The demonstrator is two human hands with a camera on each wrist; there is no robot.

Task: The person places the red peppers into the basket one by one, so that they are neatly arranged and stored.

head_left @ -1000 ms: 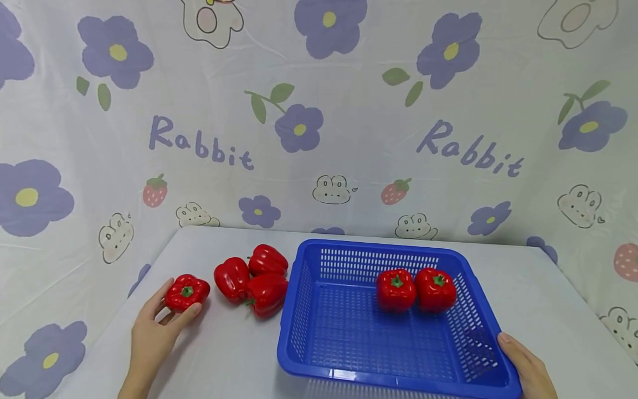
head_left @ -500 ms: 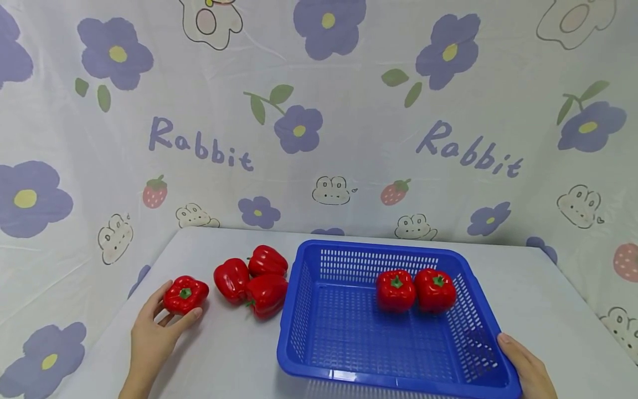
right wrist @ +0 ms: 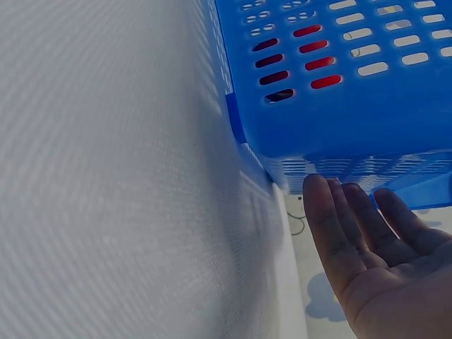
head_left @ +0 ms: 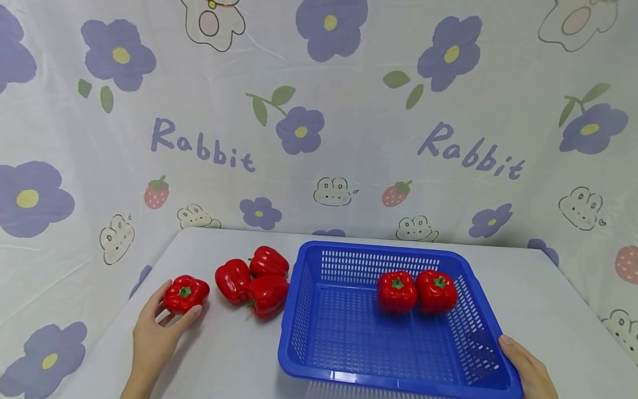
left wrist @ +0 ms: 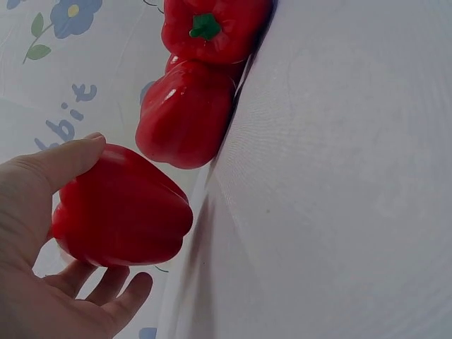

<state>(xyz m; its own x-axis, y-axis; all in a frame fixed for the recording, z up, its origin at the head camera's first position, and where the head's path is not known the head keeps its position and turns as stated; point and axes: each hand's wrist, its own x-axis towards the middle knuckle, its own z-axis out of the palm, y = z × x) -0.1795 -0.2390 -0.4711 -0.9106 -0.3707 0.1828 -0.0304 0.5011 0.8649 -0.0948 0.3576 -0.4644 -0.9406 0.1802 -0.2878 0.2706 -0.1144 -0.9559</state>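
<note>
My left hand (head_left: 157,330) holds a red bell pepper (head_left: 186,294) between thumb and fingers at the table's left. In the left wrist view this pepper (left wrist: 123,208) lies sideways in the hand, and a shadow falls on the table beside it. Three more red bell peppers (head_left: 268,297) lie together between that hand and a blue plastic basket (head_left: 384,377). Inside the basket, two red bell peppers (head_left: 397,292) stand side by side, green stems up. My right hand (head_left: 530,368) touches the basket's right side; the right wrist view shows its fingers (right wrist: 328,233) fairly straight against the outer wall.
A white table (head_left: 234,360) carries everything. Behind it hangs a cloth (head_left: 349,160) printed with flowers, rabbits and strawberries. The basket's slotted walls rise around its two peppers, and its left rim is close to the loose peppers.
My left hand and its pepper have barely shifted. The right hand, the basket and the other peppers stay where they were; the head view moves very slightly.
</note>
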